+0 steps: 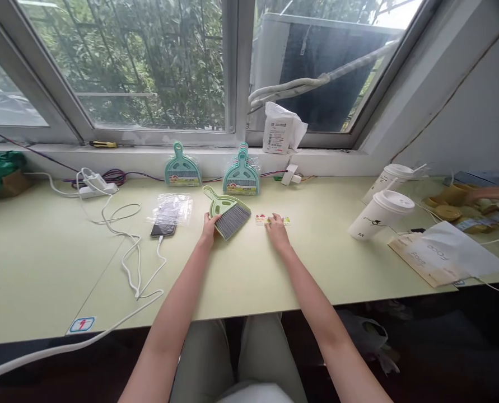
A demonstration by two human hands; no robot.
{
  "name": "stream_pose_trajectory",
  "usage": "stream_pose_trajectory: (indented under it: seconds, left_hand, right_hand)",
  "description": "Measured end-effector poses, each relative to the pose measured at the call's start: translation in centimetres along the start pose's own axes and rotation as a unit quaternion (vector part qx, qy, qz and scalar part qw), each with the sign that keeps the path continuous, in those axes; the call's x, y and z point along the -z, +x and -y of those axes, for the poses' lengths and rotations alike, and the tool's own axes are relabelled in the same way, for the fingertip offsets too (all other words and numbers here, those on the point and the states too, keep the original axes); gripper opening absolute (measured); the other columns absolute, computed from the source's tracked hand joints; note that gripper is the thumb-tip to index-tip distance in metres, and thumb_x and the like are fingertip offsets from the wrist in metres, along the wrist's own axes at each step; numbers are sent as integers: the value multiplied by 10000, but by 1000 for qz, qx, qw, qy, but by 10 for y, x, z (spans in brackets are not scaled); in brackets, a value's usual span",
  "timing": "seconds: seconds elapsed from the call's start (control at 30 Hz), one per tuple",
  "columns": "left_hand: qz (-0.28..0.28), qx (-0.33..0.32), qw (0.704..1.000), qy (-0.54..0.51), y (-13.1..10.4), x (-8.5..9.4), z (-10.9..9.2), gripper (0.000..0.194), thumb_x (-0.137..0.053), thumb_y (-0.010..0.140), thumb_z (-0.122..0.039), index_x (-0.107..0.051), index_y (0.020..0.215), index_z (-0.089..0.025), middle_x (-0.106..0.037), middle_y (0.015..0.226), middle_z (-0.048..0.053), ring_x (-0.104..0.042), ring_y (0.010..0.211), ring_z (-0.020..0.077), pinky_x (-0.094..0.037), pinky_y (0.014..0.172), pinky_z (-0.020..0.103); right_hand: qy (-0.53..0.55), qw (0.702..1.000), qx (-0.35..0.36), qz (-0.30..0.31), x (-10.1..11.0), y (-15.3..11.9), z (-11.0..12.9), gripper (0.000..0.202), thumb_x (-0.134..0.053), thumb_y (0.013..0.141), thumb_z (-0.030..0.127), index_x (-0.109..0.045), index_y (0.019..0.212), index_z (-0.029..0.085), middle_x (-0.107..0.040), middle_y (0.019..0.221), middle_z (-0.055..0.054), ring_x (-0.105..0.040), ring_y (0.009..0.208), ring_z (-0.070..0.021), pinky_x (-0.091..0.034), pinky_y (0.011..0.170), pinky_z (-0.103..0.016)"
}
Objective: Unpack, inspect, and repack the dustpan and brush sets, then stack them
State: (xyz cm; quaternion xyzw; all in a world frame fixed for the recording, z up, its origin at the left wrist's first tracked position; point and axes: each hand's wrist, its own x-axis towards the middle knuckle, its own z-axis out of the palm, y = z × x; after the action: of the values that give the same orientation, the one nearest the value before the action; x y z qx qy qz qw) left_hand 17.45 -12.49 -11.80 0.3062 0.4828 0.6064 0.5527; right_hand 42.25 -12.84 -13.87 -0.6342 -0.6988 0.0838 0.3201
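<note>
A light green dustpan and brush set (229, 215), grey bristles facing me, is tilted up in my left hand (209, 226), which grips its left edge. To the right, my right hand (278, 230) has its fingertips on a colourful label card (260, 219) that lies flat on the table; whether the fingers pinch it I cannot tell. Behind them stand wrapped teal dustpan sets, one alone (182, 167) and several stacked together (241, 172), leaning near the window sill. Clear plastic wrapping (182, 208) lies left of my left hand, partly over a phone (163, 229).
A white charging cable (138, 263) winds across the left side from a power strip (98, 190). On the right are two lidded paper cups (379, 215), a paper bag (446, 254) and another person's arm (495, 194). A tissue pack (278, 134) rests on the sill.
</note>
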Motion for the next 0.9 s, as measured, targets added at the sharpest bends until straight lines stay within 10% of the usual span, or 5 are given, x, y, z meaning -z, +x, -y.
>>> stream_pose_trajectory:
  seconds: [0.13, 0.33, 0.53, 0.7, 0.9]
  left_hand:
    - [15, 0, 1000, 13, 1, 0, 1, 395, -671, 732, -310, -474, 1067, -245, -612, 968, 33, -619, 786, 155, -513, 648, 262]
    - [37, 10, 999, 22, 8, 0, 6, 510, -674, 733, -327, -486, 1198, -235, -621, 1090, 59, -623, 929, 192, -514, 754, 295]
    - [74, 30, 996, 35, -6, -14, 9, 507, -697, 725, -395, -498, 1166, -243, -626, 1096, 53, -628, 943, 194, -518, 735, 285]
    - [132, 62, 989, 1, -18, -27, 13, 521, -647, 751, -546, -504, 1142, -232, -643, 1107, 78, -650, 933, 214, -534, 737, 315]
    - [173, 31, 984, 17, -24, -25, 11, 547, -716, 708, -434, -499, 1170, -239, -629, 1152, 74, -640, 980, 229, -529, 785, 334]
  right_hand:
    - [47, 996, -69, -4, -1, 3, -10, 265, -544, 808, 220, -655, 1036, 145, -487, 1362, -158, -356, 1343, -283, -240, 1118, -468]
    - [157, 981, -102, -56, 13, 7, -11, 289, -527, 759, 136, -675, 993, 223, -684, 1070, -79, -598, 1089, -232, -421, 1001, -424]
    - [388, 903, -25, -182, 28, 0, 33, 462, -508, 860, 332, -507, 1310, 225, -559, 1340, -70, -531, 1225, -184, -439, 1028, -336]
    - [215, 970, 118, -2, 3, -18, 72, 464, -403, 936, 360, -430, 1393, 285, -360, 1499, -45, -305, 1400, -231, -218, 1150, -502]
    - [39, 988, 107, 108, -12, -21, 70, 507, -276, 970, 430, -228, 1468, 349, -160, 1564, -30, -79, 1458, -263, 39, 1057, -710]
